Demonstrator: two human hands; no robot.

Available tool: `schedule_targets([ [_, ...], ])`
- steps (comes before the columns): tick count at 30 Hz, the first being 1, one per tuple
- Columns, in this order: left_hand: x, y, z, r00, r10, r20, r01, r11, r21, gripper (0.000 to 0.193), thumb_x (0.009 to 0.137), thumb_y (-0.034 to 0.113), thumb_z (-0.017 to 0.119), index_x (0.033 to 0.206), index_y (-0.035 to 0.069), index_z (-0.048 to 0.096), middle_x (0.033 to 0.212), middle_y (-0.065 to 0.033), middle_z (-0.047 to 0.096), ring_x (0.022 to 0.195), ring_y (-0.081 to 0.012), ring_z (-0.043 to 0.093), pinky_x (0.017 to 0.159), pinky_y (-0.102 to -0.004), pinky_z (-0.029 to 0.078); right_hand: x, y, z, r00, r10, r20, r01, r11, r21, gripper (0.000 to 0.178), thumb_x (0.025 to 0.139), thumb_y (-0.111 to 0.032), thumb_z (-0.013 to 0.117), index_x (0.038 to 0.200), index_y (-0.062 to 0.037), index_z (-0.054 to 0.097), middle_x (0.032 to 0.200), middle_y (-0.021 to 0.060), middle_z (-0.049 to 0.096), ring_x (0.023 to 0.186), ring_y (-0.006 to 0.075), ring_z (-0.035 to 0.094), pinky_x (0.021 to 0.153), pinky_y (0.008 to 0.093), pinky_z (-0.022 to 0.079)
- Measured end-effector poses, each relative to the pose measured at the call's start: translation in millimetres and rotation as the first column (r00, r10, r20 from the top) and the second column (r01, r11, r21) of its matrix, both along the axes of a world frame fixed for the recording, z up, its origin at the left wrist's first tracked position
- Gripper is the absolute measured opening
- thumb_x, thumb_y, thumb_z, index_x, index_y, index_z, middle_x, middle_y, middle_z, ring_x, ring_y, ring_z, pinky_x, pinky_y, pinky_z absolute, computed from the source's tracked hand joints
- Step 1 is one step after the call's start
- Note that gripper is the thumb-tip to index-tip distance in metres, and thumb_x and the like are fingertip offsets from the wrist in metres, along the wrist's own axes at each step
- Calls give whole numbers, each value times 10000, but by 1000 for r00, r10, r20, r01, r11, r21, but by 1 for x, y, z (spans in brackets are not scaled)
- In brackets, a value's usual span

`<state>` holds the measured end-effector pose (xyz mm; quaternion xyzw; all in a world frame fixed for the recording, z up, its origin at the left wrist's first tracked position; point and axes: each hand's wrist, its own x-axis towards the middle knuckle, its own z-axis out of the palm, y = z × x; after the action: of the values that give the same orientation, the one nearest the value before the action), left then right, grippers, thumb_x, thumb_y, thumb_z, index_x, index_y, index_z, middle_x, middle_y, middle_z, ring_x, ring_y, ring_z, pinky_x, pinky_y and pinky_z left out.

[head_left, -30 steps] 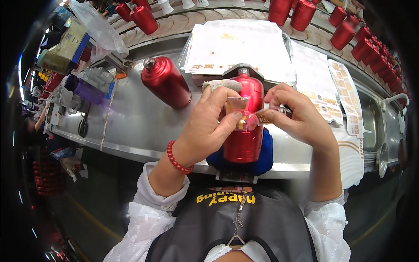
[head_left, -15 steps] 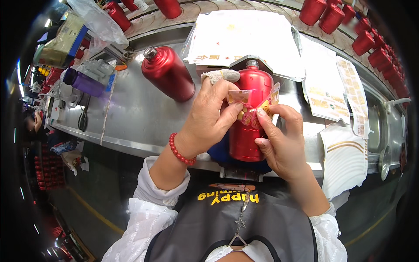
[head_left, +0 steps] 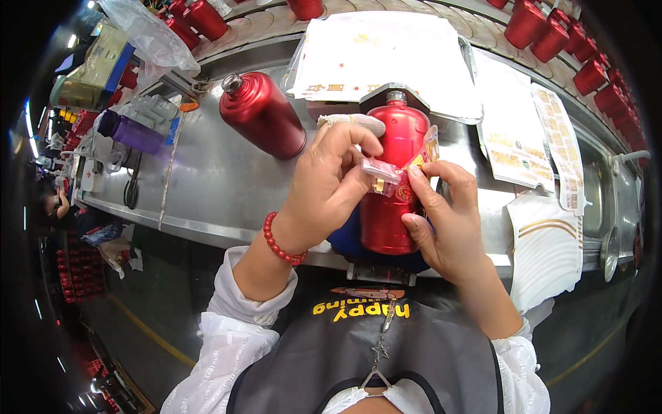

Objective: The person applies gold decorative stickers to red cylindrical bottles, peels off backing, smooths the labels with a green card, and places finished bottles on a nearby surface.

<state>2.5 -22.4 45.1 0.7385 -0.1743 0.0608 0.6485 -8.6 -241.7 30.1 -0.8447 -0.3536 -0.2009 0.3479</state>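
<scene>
Lowered, both hands point(head_left: 386, 186) pinch sticker point(head_left: 381, 174) against bottle point(head_left: 390, 186).

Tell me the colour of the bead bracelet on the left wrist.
Red bead bracelet; the head view shows it.

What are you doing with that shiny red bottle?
A person is working at a metal workbench. A red bottle lies in front of them, and both hands meet over its middle. The left hand and the right hand pinch a small clear packet with a red and gold label right against the bottle. A second red bottle lies to the left, untouched. Sheets of labels lie at the right.
</scene>
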Motion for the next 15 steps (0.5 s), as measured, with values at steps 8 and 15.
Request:
schedule_targets([
  [8, 2, -3, 11, 952, -54, -300, -20, 971, -240, 358, 935, -69, 512, 1277, 22, 457, 1287, -100, 520, 873, -57, 621, 706, -196, 513, 6, -2, 11, 1000, 27, 16, -28, 998, 51, 405, 730, -108, 806, 1096, -12, 660, 1178, 162, 568, 1090, 370, 554, 928, 467, 468],
  [15, 6, 6, 3, 906, 7, -423, -173, 918, -358, 146, 982, 50, 571, 1120, 41, 526, 850, -28, 605, 614, -40, 548, 506, -194, 428, 8, 0, 10, 998, 49, 40, -51, 997, 56, 379, 717, -64, 803, 1065, -9, 662, 1167, 159, 572, 1075, 367, 562, 909, 460, 482],
])
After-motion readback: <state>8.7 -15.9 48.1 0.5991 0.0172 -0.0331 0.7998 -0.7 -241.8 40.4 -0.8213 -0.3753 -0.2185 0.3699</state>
